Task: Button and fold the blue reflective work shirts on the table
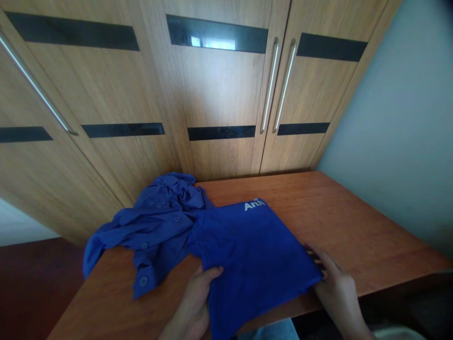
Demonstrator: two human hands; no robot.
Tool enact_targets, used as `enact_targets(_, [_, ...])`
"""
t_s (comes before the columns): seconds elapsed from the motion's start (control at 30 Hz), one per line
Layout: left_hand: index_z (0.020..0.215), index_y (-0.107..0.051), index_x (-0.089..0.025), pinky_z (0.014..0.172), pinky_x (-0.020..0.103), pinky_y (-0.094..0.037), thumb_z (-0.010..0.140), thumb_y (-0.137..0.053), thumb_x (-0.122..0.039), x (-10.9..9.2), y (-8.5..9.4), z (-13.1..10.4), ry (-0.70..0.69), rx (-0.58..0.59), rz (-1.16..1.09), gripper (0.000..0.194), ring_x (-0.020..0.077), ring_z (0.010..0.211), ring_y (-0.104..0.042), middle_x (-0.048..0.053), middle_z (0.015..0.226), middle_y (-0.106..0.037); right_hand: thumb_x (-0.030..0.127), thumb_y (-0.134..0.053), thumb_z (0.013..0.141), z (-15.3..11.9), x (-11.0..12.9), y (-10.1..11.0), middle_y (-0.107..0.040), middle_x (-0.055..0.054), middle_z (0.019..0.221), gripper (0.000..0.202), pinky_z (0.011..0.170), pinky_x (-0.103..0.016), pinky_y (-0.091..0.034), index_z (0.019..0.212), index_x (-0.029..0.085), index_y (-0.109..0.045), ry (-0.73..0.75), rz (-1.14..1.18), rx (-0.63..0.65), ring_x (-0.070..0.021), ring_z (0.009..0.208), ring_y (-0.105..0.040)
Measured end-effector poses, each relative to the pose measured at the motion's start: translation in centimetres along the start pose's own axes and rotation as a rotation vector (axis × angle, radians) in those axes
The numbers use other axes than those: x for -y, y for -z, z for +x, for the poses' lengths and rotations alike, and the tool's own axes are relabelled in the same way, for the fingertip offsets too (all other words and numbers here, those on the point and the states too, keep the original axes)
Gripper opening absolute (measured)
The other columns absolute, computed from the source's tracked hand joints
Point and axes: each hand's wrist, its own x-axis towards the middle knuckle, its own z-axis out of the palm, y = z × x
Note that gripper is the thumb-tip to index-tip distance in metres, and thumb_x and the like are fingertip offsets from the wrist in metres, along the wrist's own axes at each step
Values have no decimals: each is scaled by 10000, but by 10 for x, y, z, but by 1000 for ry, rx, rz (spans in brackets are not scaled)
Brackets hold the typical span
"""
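A bright blue garment (255,259) with white lettering at its far edge lies partly folded over the front of the wooden table. My left hand (198,297) grips its near left side, thumb on top and fingers hidden beneath the cloth. At the garment's right corner, my right hand (334,283) holds the edge, its fingers partly under the fabric beside some light stripes. A crumpled blue buttoned garment (163,226) rests on the table to the left, touching the lettered one.
Behind the reddish-brown table (304,198) stands a wooden wardrobe (219,89) with dark strips and long metal handles. A pale wall (399,141) borders the table on the right. Dark floor shows at the lower left.
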Motion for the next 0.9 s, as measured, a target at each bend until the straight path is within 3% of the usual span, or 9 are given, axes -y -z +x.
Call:
enact_targets(0.17, [1104, -642, -156, 862, 424, -546, 720, -644, -110, 3, 8, -3, 22, -16, 117, 387, 270, 873, -718, 112, 947, -756, 68, -375, 761, 0, -15, -2, -592, -70, 1310, 668, 958, -419, -512, 1395, 257, -462, 106, -83, 122, -254, 1170, -586])
enact_targets(0.23, [1023, -670, -171, 880, 409, -529, 755, -647, -200, -4, 16, -7, -68, 40, 254, 271, 269, 914, -700, 105, 962, -749, 82, -384, 784, 2, -26, 8, -558, -73, 1357, 672, 1038, -412, -454, 1437, 240, -404, 170, -36, 206, -234, 1234, -539])
enact_targets(0.37, [779, -685, -230, 810, 342, -517, 805, -629, -404, -35, 30, -22, -512, -8, 1015, 185, 251, 810, -669, 47, 788, -725, 178, -438, 839, 13, -34, 46, -464, -55, 1449, 635, 1082, -412, -408, 1464, 257, -354, 239, 50, 367, -229, 1309, -463])
enact_targets(0.43, [737, -662, -232, 748, 331, -507, 864, -539, -432, -50, 28, -27, -707, -122, 1399, 267, 238, 734, -650, 41, 730, -690, 229, -422, 885, 25, -14, 61, -490, -69, 1427, 551, 1045, -400, -450, 1435, 253, -404, 194, 79, 311, -229, 1272, -506])
enact_targets(0.5, [849, -671, -225, 805, 355, -496, 912, -453, -403, -58, 16, -25, -914, -155, 1616, 289, 242, 834, -652, 67, 869, -699, 287, -398, 934, 43, 21, 64, -516, -81, 1402, 469, 1058, -403, -436, 1395, 239, -461, 203, 81, 235, -225, 1275, -502])
enact_targets(0.6, [1171, -631, -228, 1067, 484, -337, 907, -473, -374, -54, -5, -5, -1207, -78, 1817, 341, 305, 1228, -505, 116, 1311, -583, 332, -377, 964, 69, 77, 41, -433, -66, 1472, 462, 1113, -432, -360, 1412, 240, -444, 369, -8, 276, -220, 1351, -403])
enact_targets(0.67, [1334, -530, -242, 1131, 580, -168, 888, -516, -401, -46, -12, 17, -1281, -74, 1925, 474, 358, 1383, -308, 124, 1491, -405, 369, -408, 957, 81, 98, 14, -369, -91, 1510, 496, 1122, -471, -324, 1424, 204, -430, 443, -123, 269, -249, 1397, -317])
enact_targets(0.8, [1448, -384, -260, 1106, 641, -153, 894, -500, -468, -32, -1, 55, -1197, -93, 2014, 603, 376, 1429, -195, 129, 1555, -285, 445, -462, 932, 86, 92, -34, -311, -143, 1533, 574, 1119, -551, -245, 1428, 158, -423, 475, -313, 267, -317, 1426, -216])
enact_targets(0.9, [1479, -314, -284, 1107, 629, -177, 918, -455, -477, -27, 10, 65, -1154, -62, 2031, 610, 354, 1440, -176, 107, 1573, -247, 447, -439, 942, 81, 77, -49, -310, -141, 1533, 566, 1128, -559, -198, 1428, 159, -425, 499, -360, 258, -322, 1427, -207])
